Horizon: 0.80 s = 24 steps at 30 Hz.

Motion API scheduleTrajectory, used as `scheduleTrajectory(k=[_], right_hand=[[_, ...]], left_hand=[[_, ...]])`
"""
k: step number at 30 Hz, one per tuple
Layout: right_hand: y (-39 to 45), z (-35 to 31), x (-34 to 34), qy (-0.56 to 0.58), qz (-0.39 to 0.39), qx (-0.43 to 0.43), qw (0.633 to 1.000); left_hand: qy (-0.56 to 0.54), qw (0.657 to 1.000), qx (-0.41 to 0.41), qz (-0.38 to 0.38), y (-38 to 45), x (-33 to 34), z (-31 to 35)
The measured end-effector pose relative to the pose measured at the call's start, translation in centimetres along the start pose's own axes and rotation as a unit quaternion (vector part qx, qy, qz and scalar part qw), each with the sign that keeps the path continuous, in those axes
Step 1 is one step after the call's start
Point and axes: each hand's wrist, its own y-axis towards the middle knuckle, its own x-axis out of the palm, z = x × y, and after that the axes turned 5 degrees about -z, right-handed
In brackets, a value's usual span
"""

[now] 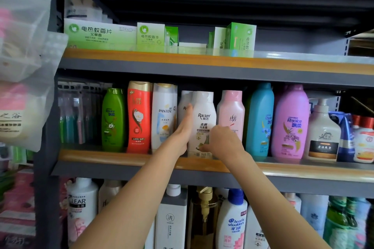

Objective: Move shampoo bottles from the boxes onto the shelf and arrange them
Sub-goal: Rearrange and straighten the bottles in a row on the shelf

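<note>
White, glossy plastic: Racien bottle (204,121) upright at the front lip of the middle shelf (121,157), between Pantene bottle (164,115) and pink bottle (231,114). Left hand (185,131) flat, fingers straight against its left side; right hand (221,140) curled round its lower right. Probably rigid, slick, fairly heavy if full; best gripped mid-body. Tight on both sides; open room only forward.
</note>
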Motion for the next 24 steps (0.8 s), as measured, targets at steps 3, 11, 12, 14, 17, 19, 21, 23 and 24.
scheduleTrajectory(k=[3,11,12,14,17,19,21,23,24], right_hand=[[-1.1,0.1,-0.2,-0.094,0.048,-0.002,0.994],[0.4,-2.3,1.1,-0.21,0.274,-0.306,0.887],[1.1,-2.4,1.4,-0.243,0.287,-0.33,0.866],[2.0,-2.9,1.7,-0.335,0.276,-0.328,0.839],[2.2,-3.8,1.2,-0.502,0.108,-0.228,0.827],[2.2,-4.8,1.0,-0.577,0.04,-0.15,0.802],[3.0,-5.6,1.5,-0.623,0.021,-0.111,0.774],[3.9,-6.6,1.8,-0.636,0.023,-0.082,0.767],[3.9,-7.1,1.7,-0.644,0.013,-0.067,0.762]], left_hand=[[0.089,0.996,0.022,-0.001,-1.3,0.3,0.0],[0.468,0.778,0.375,0.186,-4.8,-4.2,-2.6],[0.528,0.717,0.403,0.212,-4.9,-5.1,-2.9],[0.639,0.614,0.407,0.221,-4.6,-6.8,-3.6],[0.709,0.553,0.384,0.211,-4.3,-8.4,-4.6],[0.724,0.53,0.388,0.211,-4.1,-8.7,-4.9],[0.727,0.521,0.394,0.213,-3.9,-8.8,-4.9],[0.724,0.516,0.402,0.218,-3.8,-9.0,-4.9],[0.722,0.516,0.405,0.219,-3.8,-9.2,-4.9]])
